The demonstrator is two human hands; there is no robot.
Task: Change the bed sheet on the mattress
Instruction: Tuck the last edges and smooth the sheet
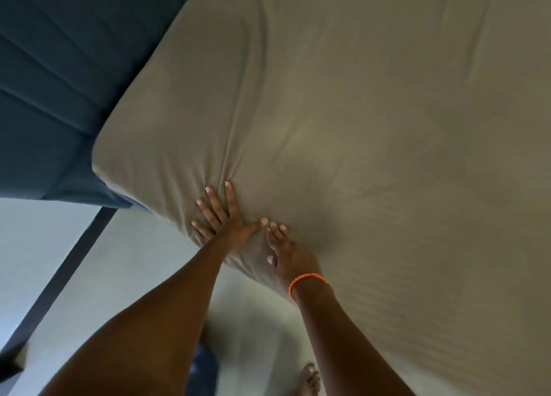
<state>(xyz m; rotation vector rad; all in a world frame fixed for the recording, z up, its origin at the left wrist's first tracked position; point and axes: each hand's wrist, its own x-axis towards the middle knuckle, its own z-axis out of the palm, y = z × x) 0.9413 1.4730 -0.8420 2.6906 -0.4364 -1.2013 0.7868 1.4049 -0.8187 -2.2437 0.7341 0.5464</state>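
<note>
A taupe bed sheet (372,121) covers the mattress and fills most of the view. It is wrinkled near the corner (107,157) at the left. My left hand (222,217) lies flat on the sheet near the mattress edge, fingers spread and straight, with creases running out from its fingertips. My right hand (286,255), with an orange cord at the wrist, presses on the sheet just beside it, fingers fairly straight; their tips almost touch the left thumb.
A dark blue padded headboard (50,82) stands at the upper left against the mattress. A pale floor (119,261) with a dark strip (65,264) lies below the bed edge. My bare foot (310,377) is on the floor at the bottom.
</note>
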